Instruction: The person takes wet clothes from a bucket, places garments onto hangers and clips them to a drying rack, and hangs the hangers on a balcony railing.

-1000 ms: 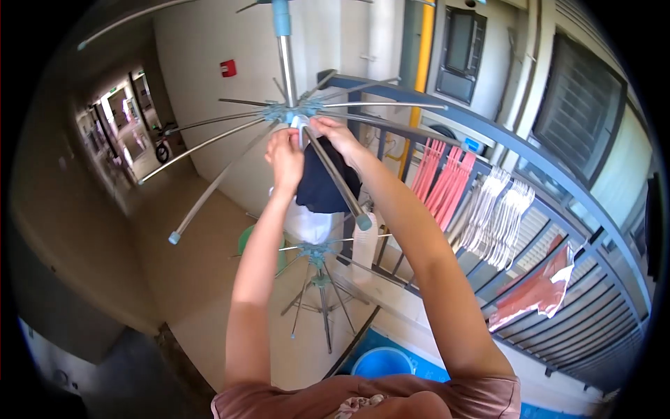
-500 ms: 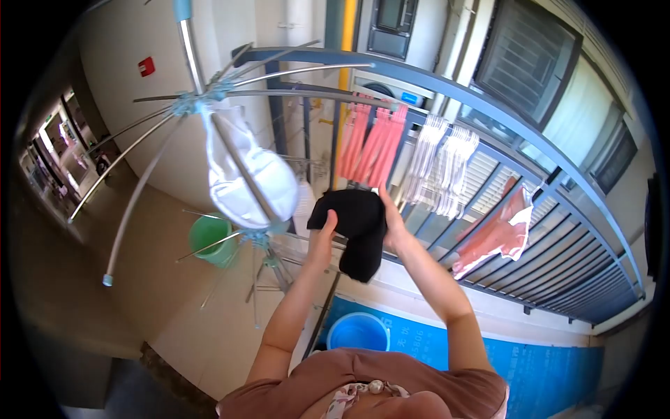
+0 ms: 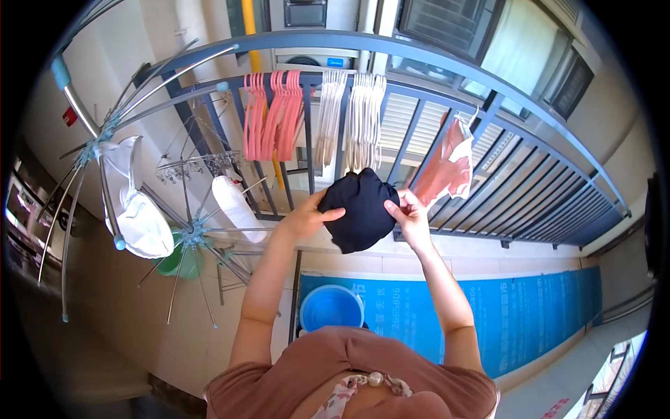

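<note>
A bunched black cloth item (image 3: 361,213) is held up between my two hands, in front of the railing. My left hand (image 3: 310,215) grips its left side, thumb on the front. Its right side is pinched by my right hand (image 3: 410,211). A white bra (image 3: 139,216) hangs from the upper arms of the metal drying rack (image 3: 94,143) at the left. Just above the black item, white hangers (image 3: 364,115) and pink hangers (image 3: 283,115) hang in rows on the rail.
A dark metal railing (image 3: 419,56) curves across the back, with a pink and white garment (image 3: 447,167) on it. Lower rack arms spread at the left, near a green bucket (image 3: 183,262). A blue bucket (image 3: 331,307) stands by a blue mat (image 3: 516,321).
The view has turned right. Both hands have moved from the rack's hub to before the railing, still holding the black item, which is now more bunched. The bra stays on the rack.
</note>
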{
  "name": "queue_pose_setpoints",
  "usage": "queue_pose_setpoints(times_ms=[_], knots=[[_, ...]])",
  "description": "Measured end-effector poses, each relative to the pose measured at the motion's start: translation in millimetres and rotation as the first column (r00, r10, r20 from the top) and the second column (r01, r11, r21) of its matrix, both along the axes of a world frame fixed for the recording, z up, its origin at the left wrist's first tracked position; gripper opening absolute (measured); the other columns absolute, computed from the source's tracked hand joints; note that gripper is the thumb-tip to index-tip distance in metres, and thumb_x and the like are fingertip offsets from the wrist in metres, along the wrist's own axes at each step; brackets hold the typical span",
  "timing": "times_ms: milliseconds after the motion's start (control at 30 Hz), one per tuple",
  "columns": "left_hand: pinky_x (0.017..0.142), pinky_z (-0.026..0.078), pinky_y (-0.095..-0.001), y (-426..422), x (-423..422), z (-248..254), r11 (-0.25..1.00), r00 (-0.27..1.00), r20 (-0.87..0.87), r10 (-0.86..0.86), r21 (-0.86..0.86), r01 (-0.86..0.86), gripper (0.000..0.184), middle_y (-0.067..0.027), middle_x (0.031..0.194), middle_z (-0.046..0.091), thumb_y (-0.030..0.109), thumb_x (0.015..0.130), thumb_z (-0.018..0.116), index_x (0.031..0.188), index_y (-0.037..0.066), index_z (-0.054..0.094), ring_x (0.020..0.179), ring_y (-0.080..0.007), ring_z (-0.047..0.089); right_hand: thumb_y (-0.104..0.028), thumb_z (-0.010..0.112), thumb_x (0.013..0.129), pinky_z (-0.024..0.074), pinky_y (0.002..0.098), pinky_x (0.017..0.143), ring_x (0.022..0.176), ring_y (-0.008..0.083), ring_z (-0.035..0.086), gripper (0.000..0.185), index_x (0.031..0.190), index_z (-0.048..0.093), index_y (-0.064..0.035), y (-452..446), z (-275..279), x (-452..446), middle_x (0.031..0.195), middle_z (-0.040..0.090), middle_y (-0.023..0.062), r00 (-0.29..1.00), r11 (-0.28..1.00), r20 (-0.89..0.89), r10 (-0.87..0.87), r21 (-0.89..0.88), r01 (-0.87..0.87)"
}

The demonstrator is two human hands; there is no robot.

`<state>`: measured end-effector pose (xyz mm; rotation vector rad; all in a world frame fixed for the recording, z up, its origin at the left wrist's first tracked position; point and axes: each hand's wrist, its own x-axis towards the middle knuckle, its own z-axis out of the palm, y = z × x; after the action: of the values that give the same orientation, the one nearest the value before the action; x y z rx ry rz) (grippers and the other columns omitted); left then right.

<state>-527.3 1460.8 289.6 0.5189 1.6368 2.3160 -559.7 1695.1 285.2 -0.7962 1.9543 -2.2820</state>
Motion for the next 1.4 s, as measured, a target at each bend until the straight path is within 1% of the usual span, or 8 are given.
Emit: queue_pose_setpoints(times_ms=[200, 367, 633, 767, 833, 933, 1133, 1400], knots=[[0.097, 0.036, -0.0338, 30.9, -4.2, 1.8, 0.992, 0.997, 0.061, -0.044, 0.117, 0.037, 0.059, -0.0099, 0.124, 0.047, -0.001, 0.08, 0.061, 0.132, -0.001, 0.033, 0.113, -0.0196, 0.047, -0.006, 0.064, 0.08, 0.0464, 0.0253, 0.079, 0.086, 0.0123, 0.059, 0.025, 0.103, 0.055, -0.0021, 10.6, 16.1, 7.1, 0.095, 0.063, 0.0051, 0.93, 0.972, 0.315, 0.189, -0.196, -0.131], [0.087, 0.042, -0.0344, 47.0, -15.3, -65.0, 0.987, 0.996, 0.056, 0.068, 0.142, -0.076, 0.059, -0.0063, 0.12, 0.048, 0.049, 0.086, 0.048, 0.128, 0.009, 0.034, 0.104, -0.016, 0.051, -0.007, 0.054, 0.087, 0.0473, 0.0317, 0.087, 0.097, 0.0189, 0.059, 0.033, 0.118, 0.046, -0.0014, 8.0, 14.4, 9.8, 0.108, 0.059, 0.0106, 0.961, 0.848, 0.221, 0.165, -0.53, -0.024], [0.065, 0.044, -0.0251, 57.7, 12.4, -72.6, 0.917, 0.959, -0.145, 0.243, -0.287, -0.276, 0.029, -0.005, 0.078, 0.064, 0.024, 0.085, 0.059, 0.096, -0.003, 0.061, 0.069, -0.0105, 0.056, -0.023, 0.055, 0.087, 0.0272, 0.0379, 0.105, 0.122, 0.0242, 0.039, 0.049, 0.129, 0.037, -0.0034, 46.6, -38.2, 22.1, 0.13, 0.044, 0.0106, 0.916, 0.676, 0.351, 0.196, -0.725, 0.133], [0.07, 0.044, -0.0254, 40.7, 9.9, -26.5, 0.843, 0.955, -0.285, -0.087, -0.532, -0.082, 0.026, -0.0089, 0.082, 0.064, 0.017, 0.086, 0.058, 0.099, -0.005, 0.059, 0.074, -0.0103, 0.055, -0.043, 0.051, 0.086, 0.0453, 0.0328, 0.086, 0.105, 0.0193, 0.054, 0.056, 0.123, 0.044, -0.0016, 108.5, -79.3, 28.8, 0.119, 0.054, 0.0104, 0.738, 0.996, 0.674, -0.034, 0.085, -0.032], [0.068, 0.044, -0.0268, 40.2, 0.4, -21.1, 0.773, 0.917, -0.299, -0.264, -0.634, 0.016, 0.026, -0.0109, 0.081, 0.064, 0.019, 0.085, 0.059, 0.096, -0.005, 0.059, 0.073, -0.0114, 0.055, -0.055, 0.055, 0.079, 0.0437, 0.0309, 0.087, 0.107, 0.021, 0.053, 0.066, 0.114, 0.05, 0.0004, 114.1, -69.4, 29.2, 0.117, 0.054, 0.0129, 0.723, 0.661, 0.58, -0.376, 0.714, -0.229], [0.068, 0.044, -0.0285, 50.4, -10.0, -20.1, 0.67, 0.82, -0.279, -0.5, -0.725, 0.162, 0.028, -0.0111, 0.08, 0.064, 0.022, 0.085, 0.06, 0.095, -0.004, 0.059, 0.072, -0.0122, 0.054, -0.052, 0.059, 0.077, 0.0388, 0.0313, 0.092, 0.113, 0.0217, 0.047, 0.066, 0.117, 0.048, -0.0017, 80.2, -49.1, 45.8, 0.119, 0.052, 0.012, 0.983, 0.823, -0.01, -0.183, 0.546, 0.159], [0.077, 0.041, -0.027, 28.0, 5.4, -11.3, 0.683, 0.813, -0.128, -0.569, -0.624, 0.38, 0.028, -0.0058, 0.098, 0.061, 0.016, 0.082, 0.062, 0.103, -0.002, 0.055, 0.086, -0.0119, 0.052, -0.03, 0.068, 0.077, 0.0346, 0.0262, 0.09, 0.098, 0.0104, 0.048, 0.042, 0.106, 0.058, -0.0017, 21.2, -24.8, 32.1, 0.105, 0.058, 0.0042, 0.804, 0.657, 0.256, 0.536, 0.473, -0.588], [0.087, 0.04, -0.0293, -0.6, 32.2, -74.6, 0.868, 0.896, -0.239, -0.373, -0.432, 0.247, 0.029, -0.0065, 0.099, 0.051, 0.003, 0.074, 0.065, 0.099, 0.0, 0.052, 0.101, -0.0175, 0.049, -0.021, 0.063, 0.083, 0.038, 0.024, 0.065, 0.072, 0.0054, 0.042, 0.024, 0.078, 0.056, 0.0012, 2.8, 0.0, 23.7, 0.072, 0.05, -0.0027, 0.856, 0.752, 0.131, 0.5, 0.423, -0.505]])
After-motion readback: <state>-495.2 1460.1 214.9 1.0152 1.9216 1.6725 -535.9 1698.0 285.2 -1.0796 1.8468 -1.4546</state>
